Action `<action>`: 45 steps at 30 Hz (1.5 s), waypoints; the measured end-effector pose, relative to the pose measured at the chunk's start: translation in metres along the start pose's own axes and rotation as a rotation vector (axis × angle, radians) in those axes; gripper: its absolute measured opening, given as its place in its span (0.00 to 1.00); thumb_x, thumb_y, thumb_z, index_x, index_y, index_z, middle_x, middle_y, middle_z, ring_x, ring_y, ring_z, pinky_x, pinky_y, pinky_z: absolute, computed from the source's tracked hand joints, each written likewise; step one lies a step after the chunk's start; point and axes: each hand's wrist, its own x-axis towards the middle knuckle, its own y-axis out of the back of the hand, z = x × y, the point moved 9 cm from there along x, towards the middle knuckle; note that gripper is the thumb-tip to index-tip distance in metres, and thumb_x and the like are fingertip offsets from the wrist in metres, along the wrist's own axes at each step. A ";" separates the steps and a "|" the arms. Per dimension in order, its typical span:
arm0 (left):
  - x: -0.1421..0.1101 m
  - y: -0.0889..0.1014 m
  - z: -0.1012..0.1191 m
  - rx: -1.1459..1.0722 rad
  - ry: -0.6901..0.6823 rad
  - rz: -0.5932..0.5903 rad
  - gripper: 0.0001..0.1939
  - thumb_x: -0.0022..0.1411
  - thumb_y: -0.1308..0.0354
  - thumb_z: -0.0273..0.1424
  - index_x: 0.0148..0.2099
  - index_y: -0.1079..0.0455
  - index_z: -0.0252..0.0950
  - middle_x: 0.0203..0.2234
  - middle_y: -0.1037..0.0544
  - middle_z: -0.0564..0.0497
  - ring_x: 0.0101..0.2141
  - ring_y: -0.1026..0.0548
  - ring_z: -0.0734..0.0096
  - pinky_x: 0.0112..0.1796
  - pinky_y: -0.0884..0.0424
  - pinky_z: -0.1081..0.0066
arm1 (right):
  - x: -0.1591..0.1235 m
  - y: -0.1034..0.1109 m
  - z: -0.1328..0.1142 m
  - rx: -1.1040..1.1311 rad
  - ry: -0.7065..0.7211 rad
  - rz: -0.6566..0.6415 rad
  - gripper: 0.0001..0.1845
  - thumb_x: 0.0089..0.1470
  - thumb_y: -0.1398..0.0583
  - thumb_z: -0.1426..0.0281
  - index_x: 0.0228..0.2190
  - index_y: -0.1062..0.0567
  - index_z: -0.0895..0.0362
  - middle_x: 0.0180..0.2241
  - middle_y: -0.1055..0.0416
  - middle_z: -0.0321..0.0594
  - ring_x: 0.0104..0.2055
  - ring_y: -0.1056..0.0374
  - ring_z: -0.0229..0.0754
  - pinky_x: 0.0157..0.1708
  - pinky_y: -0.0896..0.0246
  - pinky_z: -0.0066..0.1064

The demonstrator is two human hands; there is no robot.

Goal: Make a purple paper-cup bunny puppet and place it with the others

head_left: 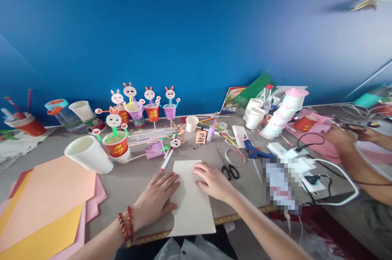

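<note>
A sheet of off-white paper (192,207) lies at the table's front edge, its near end jutting past the edge. My left hand (159,196) rests flat beside it, fingertips at its left edge, with a red bead bracelet on the wrist. My right hand (212,180) lies over the upper right part of the sheet, fingers loosely bent and apart, gripping nothing. Beyond my left fingers are a marker (167,160) with a red end and a purple cup (154,150) lying on its side with a rabbit face. Black-handled scissors (229,171) lie right of my right hand.
Coloured paper sheets (55,186) and a large white cup (88,154) stand on the left. Several rabbit-faced cups (152,112) line the back. Rightward are a blue glue gun (252,150), a power strip (295,166) with cables, stacked cups (280,115) and another person's hands (343,133).
</note>
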 end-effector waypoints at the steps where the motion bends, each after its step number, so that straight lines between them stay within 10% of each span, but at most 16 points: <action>1: 0.004 -0.002 0.000 0.008 0.015 0.002 0.29 0.64 0.41 0.41 0.65 0.39 0.42 0.61 0.31 0.45 0.61 0.35 0.53 0.64 0.46 0.49 | 0.002 0.006 0.005 0.008 -0.007 0.014 0.12 0.56 0.39 0.73 0.43 0.23 0.52 0.50 0.25 0.44 0.50 0.28 0.50 0.48 0.33 0.38; 6: 0.015 -0.009 0.003 0.003 0.069 0.060 0.29 0.61 0.39 0.41 0.63 0.37 0.42 0.58 0.30 0.44 0.59 0.35 0.50 0.61 0.41 0.48 | 0.007 0.084 0.087 -0.053 -0.274 0.235 0.08 0.60 0.41 0.66 0.34 0.20 0.50 0.32 0.21 0.35 0.29 0.26 0.41 0.29 0.37 0.28; 10: 0.014 -0.011 0.005 -0.020 0.062 0.082 0.29 0.62 0.40 0.39 0.63 0.37 0.42 0.59 0.32 0.43 0.59 0.36 0.50 0.61 0.39 0.48 | 0.011 0.153 0.182 -0.244 -0.616 0.401 0.11 0.61 0.43 0.67 0.38 0.21 0.52 0.38 0.20 0.39 0.37 0.25 0.44 0.32 0.38 0.29; 19: 0.013 -0.003 0.005 -0.063 0.057 0.093 0.27 0.61 0.40 0.38 0.61 0.36 0.39 0.59 0.31 0.42 0.58 0.35 0.50 0.60 0.38 0.48 | 0.076 0.111 0.243 -0.309 -0.649 0.221 0.04 0.51 0.36 0.73 0.32 0.20 0.57 0.39 0.24 0.46 0.36 0.29 0.43 0.34 0.41 0.29; 24: 0.011 -0.002 0.004 -0.088 0.061 0.089 0.25 0.61 0.39 0.40 0.58 0.33 0.38 0.57 0.31 0.41 0.57 0.35 0.49 0.58 0.37 0.48 | 0.056 0.134 0.233 -0.349 -0.675 0.316 0.09 0.55 0.39 0.70 0.37 0.20 0.58 0.44 0.27 0.49 0.40 0.30 0.47 0.37 0.39 0.33; 28: 0.010 -0.003 0.002 -0.100 0.095 0.084 0.23 0.59 0.38 0.40 0.55 0.31 0.38 0.54 0.30 0.41 0.54 0.33 0.48 0.56 0.35 0.48 | 0.020 0.150 0.159 -0.371 -0.543 0.506 0.12 0.57 0.41 0.64 0.40 0.23 0.57 0.47 0.30 0.50 0.47 0.33 0.54 0.45 0.38 0.40; 33: 0.007 -0.002 0.003 -0.108 0.097 0.165 0.23 0.58 0.37 0.38 0.53 0.34 0.36 0.54 0.30 0.40 0.53 0.32 0.49 0.55 0.34 0.49 | 0.009 0.069 0.002 -0.174 0.018 0.270 0.07 0.57 0.41 0.69 0.38 0.24 0.51 0.43 0.28 0.44 0.45 0.32 0.53 0.45 0.35 0.43; 36: 0.001 -0.001 0.000 -0.094 0.122 0.252 0.24 0.57 0.37 0.36 0.54 0.37 0.35 0.55 0.31 0.37 0.54 0.31 0.50 0.55 0.32 0.50 | 0.016 0.022 -0.040 -0.112 0.097 0.168 0.07 0.58 0.40 0.72 0.36 0.24 0.48 0.40 0.26 0.43 0.44 0.30 0.53 0.42 0.33 0.42; 40: -0.001 0.000 -0.002 -0.058 0.137 0.255 0.26 0.58 0.38 0.36 0.57 0.38 0.34 0.58 0.32 0.36 0.56 0.32 0.51 0.55 0.32 0.54 | 0.029 0.015 -0.034 -0.089 0.149 0.111 0.07 0.58 0.38 0.65 0.39 0.22 0.45 0.43 0.25 0.41 0.44 0.29 0.50 0.40 0.32 0.37; 45: 0.010 -0.003 0.004 0.004 0.098 0.076 0.37 0.62 0.40 0.42 0.69 0.48 0.40 0.68 0.44 0.42 0.54 0.32 0.49 0.54 0.34 0.50 | 0.031 0.093 0.051 -0.187 -0.173 0.281 0.12 0.62 0.45 0.69 0.31 0.23 0.53 0.34 0.22 0.43 0.33 0.27 0.46 0.31 0.36 0.34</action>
